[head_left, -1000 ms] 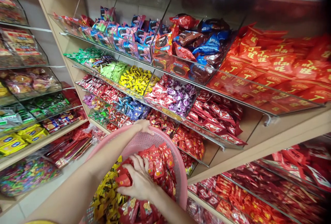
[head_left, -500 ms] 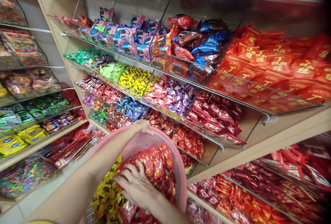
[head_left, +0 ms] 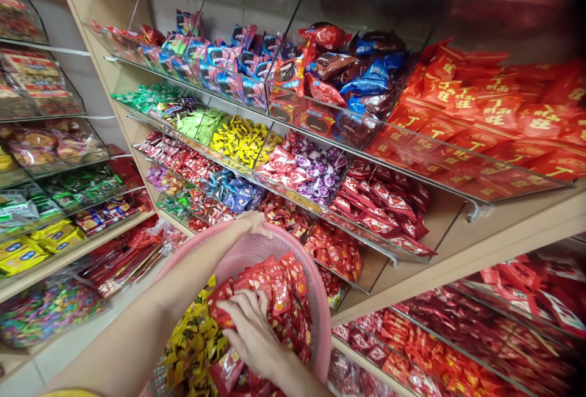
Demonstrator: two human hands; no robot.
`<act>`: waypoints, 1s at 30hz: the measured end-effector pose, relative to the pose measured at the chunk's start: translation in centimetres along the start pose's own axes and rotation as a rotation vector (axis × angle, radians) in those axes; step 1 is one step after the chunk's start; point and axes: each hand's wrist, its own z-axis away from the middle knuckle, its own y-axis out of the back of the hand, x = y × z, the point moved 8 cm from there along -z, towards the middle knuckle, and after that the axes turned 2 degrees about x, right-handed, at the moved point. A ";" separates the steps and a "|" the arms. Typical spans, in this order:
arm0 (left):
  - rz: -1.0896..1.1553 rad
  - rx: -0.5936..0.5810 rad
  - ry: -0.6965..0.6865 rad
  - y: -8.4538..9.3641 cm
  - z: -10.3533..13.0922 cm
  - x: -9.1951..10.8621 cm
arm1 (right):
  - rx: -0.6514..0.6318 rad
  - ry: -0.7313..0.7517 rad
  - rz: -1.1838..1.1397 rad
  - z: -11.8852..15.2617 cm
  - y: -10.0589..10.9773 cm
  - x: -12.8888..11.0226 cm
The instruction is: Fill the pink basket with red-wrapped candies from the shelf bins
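Observation:
My left hand (head_left: 253, 225) reaches forward and grips the far rim of a pink perforated plastic basket (head_left: 320, 317), its fingers closed over the edge. Inside the basket, yellow-wrapped candies (head_left: 190, 342) fill the left side, and red candy packets (head_left: 279, 284) are heaped in the middle and right. My right hand (head_left: 256, 333) rests palm down on the red packets, fingers bent and a little apart. Whether a packet lies under its palm is hidden.
Right in front stands a wooden shelf unit with clear sloping bins (head_left: 320, 128) of wrapped sweets. Large red packets (head_left: 494, 116) fill the upper right. Another shelf rack (head_left: 55, 201) stands at the left, with a bag of colourful sweets (head_left: 50, 314) low down. More red packets (head_left: 412, 348) lie lower right.
My right hand has shifted slightly to the right over the red packets, its fingers drawn in a little more. My left hand and the basket have stayed put.

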 end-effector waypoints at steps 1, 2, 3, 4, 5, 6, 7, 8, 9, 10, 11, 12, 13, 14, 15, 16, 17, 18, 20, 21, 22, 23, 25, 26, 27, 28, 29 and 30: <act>0.002 0.000 0.004 0.0 0.0 0.0 | 0.014 -0.028 -0.058 0.0 0.1 0.3; 0.005 -0.002 0.010 0.0 0.1 0.0 | 0.032 -0.055 -0.134 0.0 0.2 0.7; 0.008 -0.005 0.017 0.0 0.1 -0.1 | 0.059 -0.083 -0.225 0.0 0.3 1.2; 0.011 -0.007 0.022 0.1 0.2 -0.1 | 0.095 -0.113 -0.326 0.0 0.5 1.8; 0.013 -0.008 0.022 0.1 0.3 -0.1 | 0.136 -0.148 -0.432 0.0 0.7 2.5; 0.011 -0.008 0.019 0.1 0.3 0.0 | 0.179 -0.187 -0.534 -0.1 0.9 3.4; 0.008 -0.007 0.016 0.2 0.3 0.0 | 0.221 -0.227 -0.624 -0.2 1.1 4.2; 0.002 -0.005 0.012 0.2 0.3 0.1 | 0.262 -0.262 -0.691 -0.2 1.5 5.0; -0.005 -0.003 0.011 0.2 0.3 0.1 | 0.297 -0.290 -0.732 -0.3 1.8 5.7; -0.009 -0.002 0.012 0.2 0.3 0.1 | 0.320 -0.308 -0.743 -0.3 2.2 6.2; -0.009 -0.002 0.015 0.2 0.3 0.1 | 0.333 -0.317 -0.722 -0.4 2.7 6.5; -0.008 -0.004 0.019 0.2 0.3 0.1 | 0.339 -0.318 -0.669 -0.4 3.1 6.6; -0.006 -0.006 0.020 0.2 0.4 0.1 | 0.335 -0.314 -0.590 -0.3 3.4 6.5; -0.004 -0.009 0.020 0.3 0.4 0.1 | 0.322 -0.305 -0.495 -0.2 3.7 6.3; -0.003 -0.012 0.019 0.3 0.4 0.1 | 0.308 -0.296 -0.393 -0.1 3.8 6.1; -0.001 -0.014 0.017 0.3 0.5 0.2 | 0.293 -0.291 -0.298 0.1 3.8 5.8; 0.001 -0.014 0.015 0.3 0.6 0.2 | 0.277 -0.294 -0.220 0.3 3.7 5.7; 0.005 -0.014 0.012 0.4 0.6 0.2 | 0.260 -0.301 -0.166 0.5 3.5 5.6; 0.007 -0.016 0.009 0.5 0.7 0.3 | 0.228 -0.315 -0.119 0.9 3.0 5.7; 0.002 -0.021 0.009 0.5 0.7 0.3 | 0.217 -0.318 -0.115 1.0 2.8 5.7; -0.006 -0.027 0.010 0.5 0.7 0.3 | 0.209 -0.317 -0.118 1.1 2.7 5.8; -0.015 -0.033 0.013 0.5 0.7 0.3 | 0.204 -0.314 -0.126 1.1 2.6 5.8; -0.023 -0.039 0.018 0.4 0.7 0.3 | 0.193 -0.306 -0.159 1.2 2.7 5.9; -0.021 -0.036 0.017 0.4 0.7 0.3 | 0.183 -0.301 -0.183 1.2 2.7 5.9; -0.017 -0.030 0.016 0.4 0.6 0.2 | 0.171 -0.293 -0.212 1.2 2.7 5.9; -0.012 -0.024 0.016 0.4 0.5 0.2 | 0.159 -0.285 -0.245 1.3 2.7 5.8; -0.007 -0.018 0.016 0.3 0.5 0.1 | 0.148 -0.276 -0.280 1.3 2.7 5.7; -0.002 -0.014 0.016 0.3 0.4 0.1 | 0.139 -0.268 -0.317 1.4 2.7 5.6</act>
